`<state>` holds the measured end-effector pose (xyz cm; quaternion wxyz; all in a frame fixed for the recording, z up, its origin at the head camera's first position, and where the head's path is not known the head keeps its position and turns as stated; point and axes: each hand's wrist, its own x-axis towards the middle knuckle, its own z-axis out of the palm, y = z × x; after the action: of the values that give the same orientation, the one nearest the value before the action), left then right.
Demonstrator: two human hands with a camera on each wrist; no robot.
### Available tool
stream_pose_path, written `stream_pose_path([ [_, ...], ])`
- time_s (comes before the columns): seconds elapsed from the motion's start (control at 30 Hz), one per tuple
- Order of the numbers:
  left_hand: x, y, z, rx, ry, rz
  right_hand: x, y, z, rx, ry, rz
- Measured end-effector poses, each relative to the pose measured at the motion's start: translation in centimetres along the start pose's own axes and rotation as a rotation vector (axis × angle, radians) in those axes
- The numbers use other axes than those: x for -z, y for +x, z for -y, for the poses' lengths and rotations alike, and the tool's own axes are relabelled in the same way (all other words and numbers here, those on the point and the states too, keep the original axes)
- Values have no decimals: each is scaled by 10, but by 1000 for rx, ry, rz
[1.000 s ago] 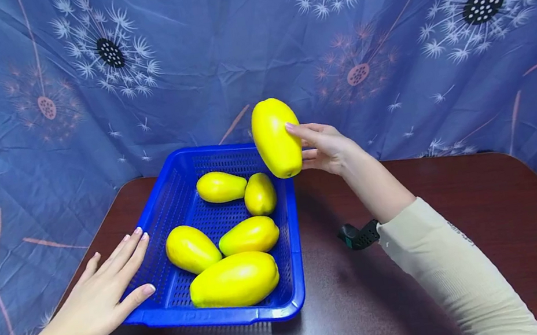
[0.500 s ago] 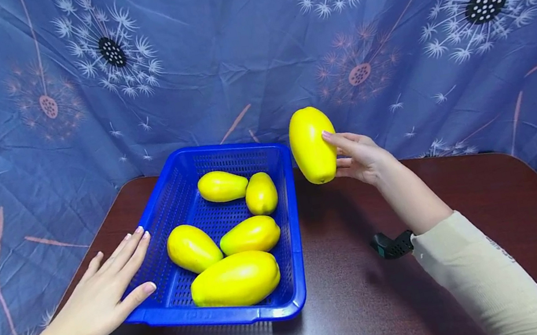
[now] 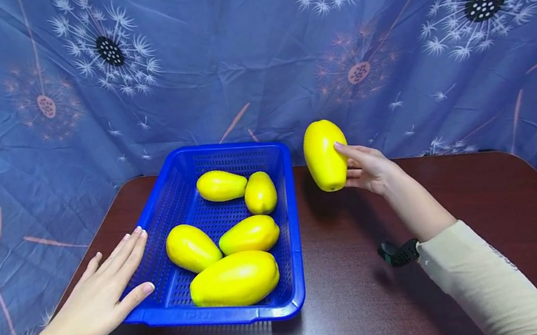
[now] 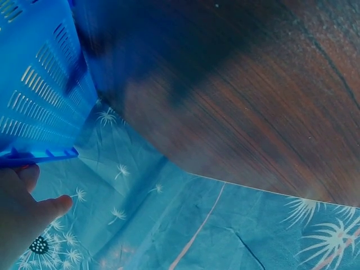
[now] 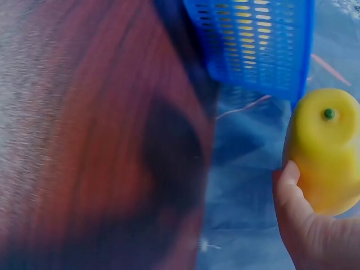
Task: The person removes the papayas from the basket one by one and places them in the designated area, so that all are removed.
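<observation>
Yellow oblong fruit (image 3: pixel 326 155), pinched in right grip (image 3: pixel 372 168), now lower, farther clear of blue perforated plastic basket (image 3: pixel 293 222); five similar fruits (image 3: pixel 236 280) inside. Left grip (image 3: pixel 106 295) straight-fingered at rim (image 3: pixel 158 191).

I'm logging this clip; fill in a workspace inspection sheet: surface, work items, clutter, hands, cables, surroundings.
Surface: dark reddish-brown table, glossy toward the near side.
Work items: blue basket with five yellow fruits inside; a sixth fruit is held off the table, to the basket's right.
Clutter: nothing seen.
Left hand: straight fingers, fingertips at the basket's left rim.
Right hand: grips the sixth fruit.
Cables: nothing seen.
Surroundings: blue cloth with dandelion print, behind and at both sides.
</observation>
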<state>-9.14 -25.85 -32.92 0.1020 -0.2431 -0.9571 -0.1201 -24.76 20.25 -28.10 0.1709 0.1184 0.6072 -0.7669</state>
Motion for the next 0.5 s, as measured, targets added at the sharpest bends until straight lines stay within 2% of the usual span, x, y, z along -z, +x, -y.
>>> stream_pose_path([
  [0.33, 0, -1, 0, 3, 1, 5, 14, 13, -26, -41, -7, -57],
  [0.5, 0, -1, -1, 0, -3, -2, 27, 29, -43, -49, -30, -108],
])
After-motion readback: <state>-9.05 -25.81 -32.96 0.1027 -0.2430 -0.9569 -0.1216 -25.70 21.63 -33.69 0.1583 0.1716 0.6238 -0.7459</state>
